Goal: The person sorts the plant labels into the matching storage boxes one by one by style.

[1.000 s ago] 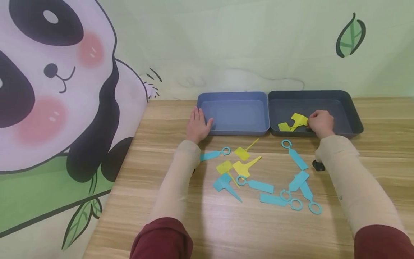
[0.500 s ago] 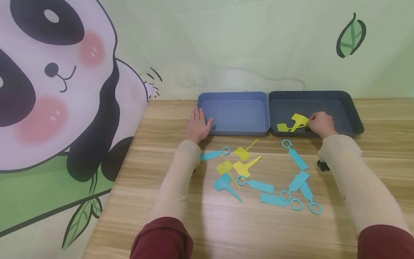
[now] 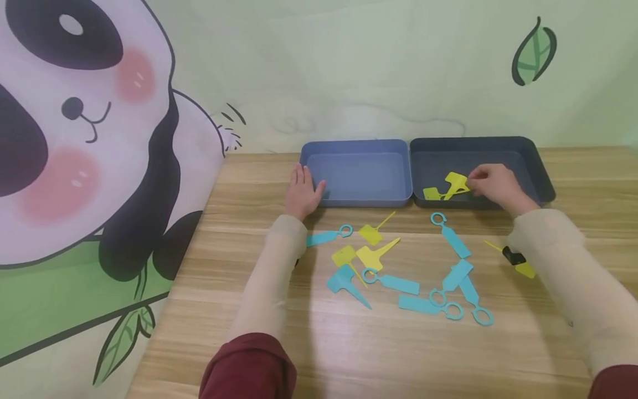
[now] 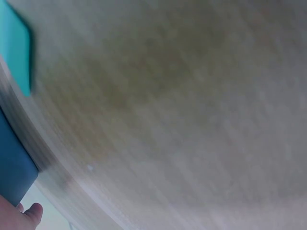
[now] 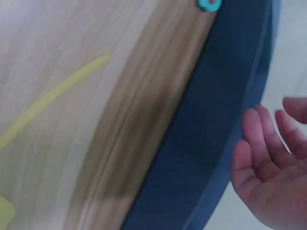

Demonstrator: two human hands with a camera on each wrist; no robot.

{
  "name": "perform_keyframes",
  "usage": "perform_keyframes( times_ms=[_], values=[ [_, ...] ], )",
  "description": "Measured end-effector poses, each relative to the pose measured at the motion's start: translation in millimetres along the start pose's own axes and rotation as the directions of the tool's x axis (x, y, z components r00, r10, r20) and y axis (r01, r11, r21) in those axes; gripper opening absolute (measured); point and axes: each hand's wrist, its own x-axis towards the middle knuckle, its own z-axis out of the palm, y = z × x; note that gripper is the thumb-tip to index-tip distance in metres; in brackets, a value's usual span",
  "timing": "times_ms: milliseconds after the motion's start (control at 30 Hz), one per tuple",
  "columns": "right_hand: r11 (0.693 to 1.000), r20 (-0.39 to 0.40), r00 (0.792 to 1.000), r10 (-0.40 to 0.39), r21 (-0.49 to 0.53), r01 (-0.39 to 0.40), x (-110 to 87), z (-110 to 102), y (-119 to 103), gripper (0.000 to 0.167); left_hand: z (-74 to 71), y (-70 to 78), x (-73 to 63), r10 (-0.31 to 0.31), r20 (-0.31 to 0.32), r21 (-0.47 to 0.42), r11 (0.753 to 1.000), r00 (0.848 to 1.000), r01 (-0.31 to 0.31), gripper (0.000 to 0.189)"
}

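Observation:
My left hand (image 3: 302,194) rests with straight fingers on the left rim of the blue tray (image 3: 359,172). Over the front of the dark tray (image 3: 488,156) is my right hand (image 3: 495,185), its fingers loosely bent. The right wrist view shows the thumb apart from the fingers, with nothing visible between them. Just left of the fingertips, T-shaped yellow plant labels (image 3: 456,181) lie overlapping in the dark tray. Beneath the right wrist, another yellow label (image 3: 525,270) is partly hidden by a small black device (image 3: 513,256).
Before the trays lie several blue ring-ended tags (image 3: 400,284), a blue T-shaped label (image 3: 343,279) and three yellow labels (image 3: 371,257). One blue tag (image 3: 322,239) is partly behind the left forearm. A panda-printed wall stands behind the wooden table (image 3: 399,354).
My right hand has let go of a yellow label in the dark tray and loosened its fingers. Its forearm swung right, uncovering a yellow label on the table. The left hand stayed put.

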Motion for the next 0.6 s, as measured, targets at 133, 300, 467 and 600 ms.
perform_keyframes(
  times_ms=[133, 300, 467, 600],
  values=[
    [0.999, 0.168, 0.986, -0.005, 0.035, 0.000, -6.5, -7, -6, 0.031, -1.7, 0.2, -0.7, -0.001, 0.008, 0.007, 1.000, 1.000, 0.001, 0.074],
    [0.998, 0.315, 0.949, -0.008, 0.057, -0.010, -16.8, -12, -8, 0.032, -3.3, 0.8, -1.9, 0.000, 0.013, 0.010, 1.000, 1.000, 0.000, 0.075],
    [0.998, 0.384, 0.923, -0.019, 0.063, -0.005, -24.7, -9, -6, 0.030, -3.0, 1.1, -2.8, 0.000, 0.000, -0.009, 1.000, 1.000, 0.000, 0.074],
    [0.999, 0.403, 0.915, -0.033, 0.053, 0.013, -27.1, -2, -4, 0.029, -2.0, 0.8, -2.2, 0.001, -0.006, -0.002, 1.000, 1.000, -0.001, 0.074]
  ],
)
